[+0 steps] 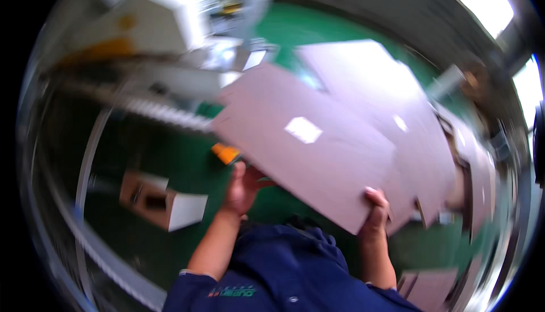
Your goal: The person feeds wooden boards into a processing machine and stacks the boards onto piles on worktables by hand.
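A large flat brown cardboard sheet point(340, 150) with a white label in its middle slants across the view in front of me. My right hand point(376, 213) grips its near right corner, thumb on top and the other fingers hidden beneath. Beside the near left edge is my left hand point(243, 188), its thumb raised and fingers stretched toward the sheet. Whether those fingers touch the underside I cannot tell. Beyond and under the held sheet lie more brown sheets point(372, 79), one of them also labelled. Motion blurs much of the picture.
An open brown box point(149, 198) with a white flap sits low on the left, near a grey metal rail point(85, 159). An orange object point(226, 153) is just past my left hand. More cardboard point(479, 170) stands at the right. Green floor point(289, 22) shows behind.
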### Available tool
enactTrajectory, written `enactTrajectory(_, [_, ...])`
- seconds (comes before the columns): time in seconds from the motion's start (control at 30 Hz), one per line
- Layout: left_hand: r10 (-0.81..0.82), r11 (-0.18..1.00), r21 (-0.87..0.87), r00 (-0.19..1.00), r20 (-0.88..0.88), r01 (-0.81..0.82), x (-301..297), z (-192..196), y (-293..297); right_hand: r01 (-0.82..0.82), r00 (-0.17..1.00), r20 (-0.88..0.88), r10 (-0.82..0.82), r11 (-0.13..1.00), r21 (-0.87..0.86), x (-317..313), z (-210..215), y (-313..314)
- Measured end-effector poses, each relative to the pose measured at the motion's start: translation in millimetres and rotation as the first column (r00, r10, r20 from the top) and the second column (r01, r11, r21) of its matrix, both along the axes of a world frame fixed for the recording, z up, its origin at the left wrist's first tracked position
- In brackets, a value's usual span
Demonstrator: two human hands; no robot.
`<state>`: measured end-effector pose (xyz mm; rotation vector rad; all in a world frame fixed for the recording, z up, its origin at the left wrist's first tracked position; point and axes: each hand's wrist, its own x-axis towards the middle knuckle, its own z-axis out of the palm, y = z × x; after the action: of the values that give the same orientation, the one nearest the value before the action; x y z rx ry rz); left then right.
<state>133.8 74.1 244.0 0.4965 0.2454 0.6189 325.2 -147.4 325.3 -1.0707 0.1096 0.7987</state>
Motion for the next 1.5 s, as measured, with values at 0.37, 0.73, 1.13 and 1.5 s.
enactTrajectory(0.37, [-0.676,0.732,0.049,0.733,-0.077,0.68,146.2,19.9,-112.8,0.468,0.864,0.023,-0.503,0.819,0.33,-31.1,-4.8,-218.3])
enactTrajectory(0.73, [-0.983,0.182,-0.169,0.174,-0.057,0.969,225.6,37.0,-295.7,0.867,0.453,-0.017,-0.892,0.435,0.245,-164.6,-11.5,-306.4])
enactTrajectory(1.13, [-0.968,-0.125,-0.15,-0.153,-0.2,0.981,208.8,43.7,-532.0,0.731,0.016,0.252,-0.968,0.183,0.657,-175.8,-41.2,-400.1])
enactTrajectory(1.5, [-0.819,-0.558,0.32,-0.446,-0.361,0.766,219.1,17.3,-708.7,0.778,-0.464,-0.145,-0.874,-0.48,0.404,-127.2,-59.5,-688.9])
